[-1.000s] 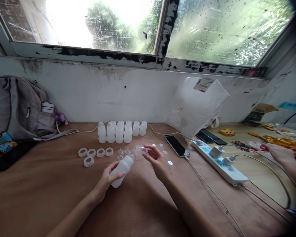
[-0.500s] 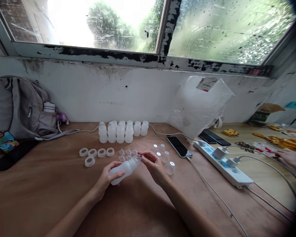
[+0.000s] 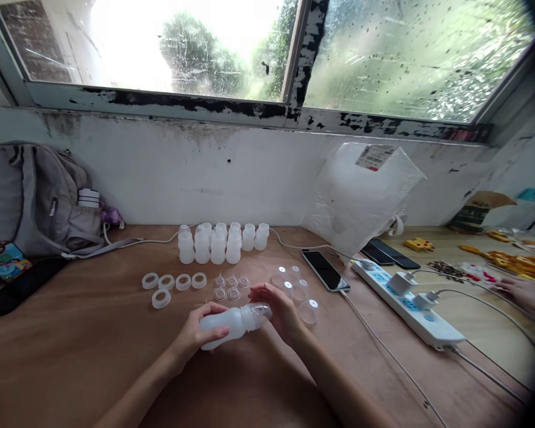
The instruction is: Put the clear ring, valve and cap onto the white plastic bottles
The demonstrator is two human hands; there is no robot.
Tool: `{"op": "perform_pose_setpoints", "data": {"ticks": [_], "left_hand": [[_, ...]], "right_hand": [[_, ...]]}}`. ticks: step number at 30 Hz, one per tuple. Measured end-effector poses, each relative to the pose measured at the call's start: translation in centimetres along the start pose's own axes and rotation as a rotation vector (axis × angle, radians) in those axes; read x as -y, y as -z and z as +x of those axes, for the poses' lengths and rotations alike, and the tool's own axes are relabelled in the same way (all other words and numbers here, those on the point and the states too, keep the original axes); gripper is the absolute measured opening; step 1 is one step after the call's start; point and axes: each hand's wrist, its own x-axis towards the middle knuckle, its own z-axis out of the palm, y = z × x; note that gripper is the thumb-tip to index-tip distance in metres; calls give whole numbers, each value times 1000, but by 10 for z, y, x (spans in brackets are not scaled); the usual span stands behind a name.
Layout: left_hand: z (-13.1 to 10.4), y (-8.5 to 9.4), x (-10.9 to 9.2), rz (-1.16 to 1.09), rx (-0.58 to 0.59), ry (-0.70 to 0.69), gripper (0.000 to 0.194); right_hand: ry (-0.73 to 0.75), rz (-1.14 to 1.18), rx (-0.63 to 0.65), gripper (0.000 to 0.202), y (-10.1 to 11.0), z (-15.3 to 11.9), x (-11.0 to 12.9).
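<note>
A frosted white baby bottle (image 3: pixel 223 329) lies tilted nearly flat in my left hand (image 3: pixel 199 327), whose fingers and thumb are wrapped round its body. On its right end is a clear dome cap (image 3: pixel 259 311). My right hand (image 3: pixel 280 310) is cupped at the cap's tip, palm toward it, fingers reaching over above; whether it presses on the cap I cannot tell. Behind the bottle lie several clear nipples (image 3: pixel 233 293). White screw rings (image 3: pixel 161 298) lie to the left, and loose clear caps (image 3: pixel 308 311) to the right.
Several frosted bottles (image 3: pixel 202 248) stand in rows near the wall. A phone (image 3: pixel 324 271) and a power strip (image 3: pixel 428 327) with cables lie right. Behind them leans a plastic bag (image 3: pixel 361 190). A backpack (image 3: pixel 35 196) is far left. Another person's hand (image 3: pixel 524 295) is at the right edge.
The bottle has turned flatter, its capped end now lower and farther right. My right hand has shifted from fingertips pinched at the bottle's top to a cupped palm beside the cap.
</note>
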Motion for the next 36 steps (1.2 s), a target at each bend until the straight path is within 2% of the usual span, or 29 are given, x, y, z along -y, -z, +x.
{"op": "perform_pose_setpoints", "data": {"ticks": [5,9,13,16,22,29,36], "left_hand": [[-1,-1,1,118,54,-54,39],[-1,3,2,173,48,-103,34],[1,6,2,202,6,-167,26],[2,7,3,166,-88,-205,32],[-3,0,4,93,-229,-199,34],[-8,-8,5,21,-239,-157,32],[-13,-10,1,48,-253,-161,31]], "right_hand": [[-212,43,175,41,-5,-5,-5],[-280,3,186,42,-8,-8,-9],[-163,-111,146,34,-15,-10,-14],[-80,-149,150,29,-22,-12,-17],[-47,-169,143,28,-26,-15,-21],[-20,-164,163,30,-28,-18,-19],[-3,-205,182,33,-30,-22,-15]]}}
